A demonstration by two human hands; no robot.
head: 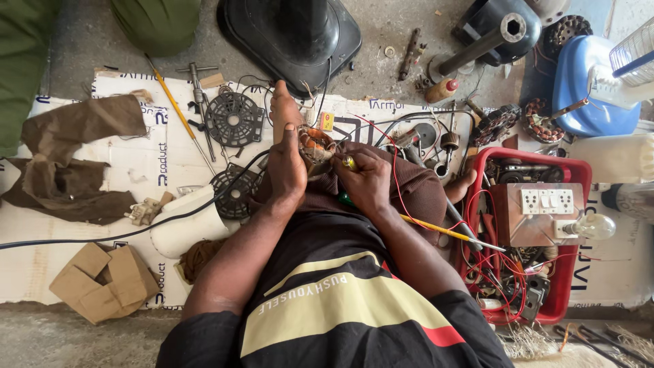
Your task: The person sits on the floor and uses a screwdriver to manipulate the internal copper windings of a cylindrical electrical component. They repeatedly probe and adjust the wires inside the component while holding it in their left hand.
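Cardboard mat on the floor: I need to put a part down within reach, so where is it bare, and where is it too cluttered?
Freest is the cardboard mat between the brown cloth and the yellow-handled tool; another bare strip runs left of the folded cardboard scrap. It is crowded round the left hand and right hand at the motor coil, and in the red crate of wires.

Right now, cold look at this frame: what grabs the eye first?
Dead centre, the left hand steadies a small motor winding with copper coils on the person's lap, while the right hand works a yellow-handled tool against it. At right, a red crate overflows with red wires, a switch board and a bulb. Above, a black fan base stands on the floor.
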